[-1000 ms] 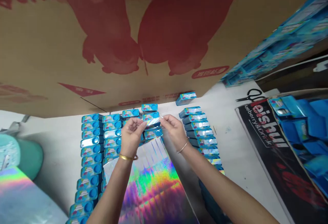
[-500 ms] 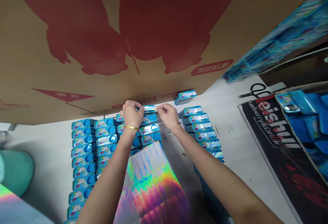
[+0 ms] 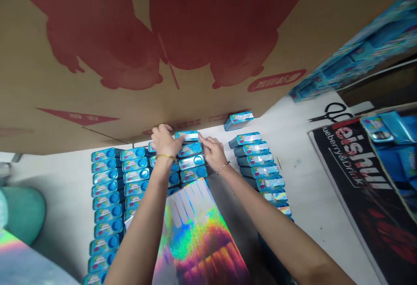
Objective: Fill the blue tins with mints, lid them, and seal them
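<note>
At the far end of a row stands a blue tin [image 3: 188,136] with a shiny holographic sticker strip across its top. My left hand [image 3: 164,142] is bent at the tin's left side, its thumb on the strip. From the right, my right hand [image 3: 213,151] presses its fingertips against the tin's other end, where the strip stops. The fingers are partly curled, and their undersides are hidden. Below my wrists lies a holographic sticker sheet [image 3: 198,228] over some tins, with pale gaps near its top edge.
Rows of blue tins [image 3: 106,200] stand to the left; a column of tins with strips [image 3: 256,160] is on the right. A large cardboard box [image 3: 195,98] forms the back wall. Scissors [image 3: 332,113], a black printed box [image 3: 345,176] and a green container [image 3: 24,211] lie around.
The strip, held between both hands before, now lies on the tin's top. My right fingers have come from a pinch to pressing at the tin's end. The view has shifted slightly.
</note>
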Demonstrator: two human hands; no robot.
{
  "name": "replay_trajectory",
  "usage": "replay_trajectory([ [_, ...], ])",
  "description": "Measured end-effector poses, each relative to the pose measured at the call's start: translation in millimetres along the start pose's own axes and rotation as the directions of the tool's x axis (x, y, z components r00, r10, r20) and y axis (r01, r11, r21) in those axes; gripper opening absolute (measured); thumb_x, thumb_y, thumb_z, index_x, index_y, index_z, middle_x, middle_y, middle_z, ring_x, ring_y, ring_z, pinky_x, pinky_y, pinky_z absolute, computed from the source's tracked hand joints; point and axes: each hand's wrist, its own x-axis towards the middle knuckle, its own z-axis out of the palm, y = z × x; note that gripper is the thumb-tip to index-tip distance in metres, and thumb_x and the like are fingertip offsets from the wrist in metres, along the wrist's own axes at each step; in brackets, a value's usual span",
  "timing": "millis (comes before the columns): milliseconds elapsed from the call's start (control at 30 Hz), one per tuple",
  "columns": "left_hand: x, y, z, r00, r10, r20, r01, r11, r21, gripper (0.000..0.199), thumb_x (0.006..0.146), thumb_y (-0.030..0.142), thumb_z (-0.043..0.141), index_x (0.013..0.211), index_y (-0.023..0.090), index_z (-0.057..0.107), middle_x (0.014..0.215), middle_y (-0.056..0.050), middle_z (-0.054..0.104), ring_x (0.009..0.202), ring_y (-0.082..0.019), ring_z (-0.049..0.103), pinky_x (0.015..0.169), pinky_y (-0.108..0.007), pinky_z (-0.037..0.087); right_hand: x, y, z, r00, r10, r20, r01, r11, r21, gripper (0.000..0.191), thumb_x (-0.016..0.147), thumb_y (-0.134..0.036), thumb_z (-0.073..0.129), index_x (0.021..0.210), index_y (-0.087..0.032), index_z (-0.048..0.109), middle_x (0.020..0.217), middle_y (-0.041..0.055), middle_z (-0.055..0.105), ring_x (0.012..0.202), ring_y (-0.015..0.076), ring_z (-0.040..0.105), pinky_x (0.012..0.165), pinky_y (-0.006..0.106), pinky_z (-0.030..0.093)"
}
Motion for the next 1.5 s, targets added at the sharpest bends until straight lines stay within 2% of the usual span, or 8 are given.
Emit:
replay_trajectory([
  [133, -9, -10, -10.9, 0.996, 0.074, -0.040, -0.077, 0.993, -0.090, 0.042, 0.068, 0.038, 0.075, 0.098, 0.021, 0.051, 0.114, -0.011, 0.050, 0.109, -0.031, 0.050, 0.092, -0.048, 0.039, -10, -5, -24, 0.993, -0.014, 0.117, 0.049, 0.952, -0.302, 0.050, 0.086, -0.011, 0.041, 0.133, -0.018, 0.054, 0.101, 0.0110, 0.064, 0.093, 0.0267, 0.050, 0.078, 0.039, 0.036],
  [300, -63, -84, -67.3, 0.883, 0.464, 0.070, -0.414, 0.841, -0.349, 0.022, 0.088, 0.035, 0.052, 0.105, 0.022, 0.052, 0.096, -0.003, 0.060, 0.087, -0.017, 0.057, 0.082, -0.032, 0.044, -46, -49, -36, 0.988, -0.151, -0.018, 0.143, 0.962, -0.231, 0.036, 0.097, -0.031, 0.036, 0.119, -0.018, 0.061, 0.105, 0.0108, 0.062, 0.097, 0.0252, 0.049, 0.082, 0.038, 0.035],
  [367, -95, -116, -85.9, 0.813, 0.548, 0.198, -0.492, 0.827, -0.272, 0.018, 0.089, 0.038, 0.051, 0.095, 0.022, 0.057, 0.092, -0.003, 0.062, 0.088, -0.018, 0.057, 0.082, -0.032, 0.043, -67, -73, -27, 0.968, -0.238, 0.082, 0.249, 0.951, -0.181, 0.032, 0.097, -0.036, 0.038, 0.107, -0.020, 0.064, 0.104, 0.0087, 0.062, 0.096, 0.0235, 0.049, 0.083, 0.037, 0.034],
  [500, -146, -151, -84.5, 0.836, 0.501, 0.221, -0.504, 0.862, -0.049, 0.027, 0.085, 0.043, 0.058, 0.102, 0.022, 0.059, 0.101, -0.007, 0.060, 0.097, -0.024, 0.053, 0.082, -0.037, 0.039, -99, -101, 2, 0.897, -0.328, 0.295, 0.390, 0.903, -0.182, 0.026, 0.096, -0.035, 0.042, 0.101, -0.021, 0.064, 0.101, 0.0072, 0.062, 0.094, 0.0229, 0.047, 0.081, 0.037, 0.031],
  [667, -160, -150, -64.2, 0.884, 0.441, 0.155, -0.441, 0.897, -0.037, 0.021, 0.093, 0.033, 0.043, 0.083, 0.020, 0.055, 0.093, -0.005, 0.061, 0.090, -0.020, 0.052, 0.078, -0.037, 0.033, -106, -99, 17, 0.880, -0.336, 0.337, 0.425, 0.872, -0.241, 0.026, 0.097, -0.035, 0.041, 0.091, -0.020, 0.062, 0.097, 0.0076, 0.060, 0.092, 0.0227, 0.045, 0.082, 0.038, 0.028],
  [933, -151, -135, -60.1, 0.783, 0.611, 0.119, -0.622, 0.774, 0.122, 0.022, 0.092, 0.027, 0.046, 0.104, 0.028, 0.065, 0.112, -0.005, 0.066, 0.099, -0.024, 0.054, 0.079, -0.040, 0.032, -97, -97, 12, 0.887, -0.291, 0.359, 0.399, 0.874, -0.278, 0.031, 0.098, -0.031, 0.035, 0.084, -0.018, 0.060, 0.089, 0.0081, 0.060, 0.087, 0.0228, 0.045, 0.077, 0.037, 0.027],
  [1333, -202, -139, -52.6, 0.780, 0.622, 0.074, -0.619, 0.783, -0.062, 0.015, 0.086, 0.022, 0.054, 0.098, 0.025, 0.064, 0.114, -0.008, 0.066, 0.103, -0.024, 0.057, 0.082, -0.039, 0.037, -99, -88, 20, 0.896, -0.287, 0.338, 0.399, 0.854, -0.335, 0.033, 0.098, -0.029, 0.033, 0.086, -0.017, 0.061, 0.091, 0.0099, 0.060, 0.089, 0.0244, 0.045, 0.076, 0.038, 0.027],
  [1500, -217, -117, -72.1, 0.976, 0.172, -0.137, -0.220, 0.758, -0.614, 0.008, 0.082, 0.024, 0.063, 0.083, 0.022, 0.055, 0.081, -0.001, 0.061, 0.080, -0.016, 0.059, 0.078, -0.032, 0.045, -100, -87, 14, 0.922, -0.281, 0.268, 0.335, 0.924, -0.184, 0.039, 0.099, -0.036, 0.029, 0.101, -0.017, 0.063, 0.103, 0.0110, 0.061, 0.098, 0.0244, 0.048, 0.084, 0.039, 0.031],
])
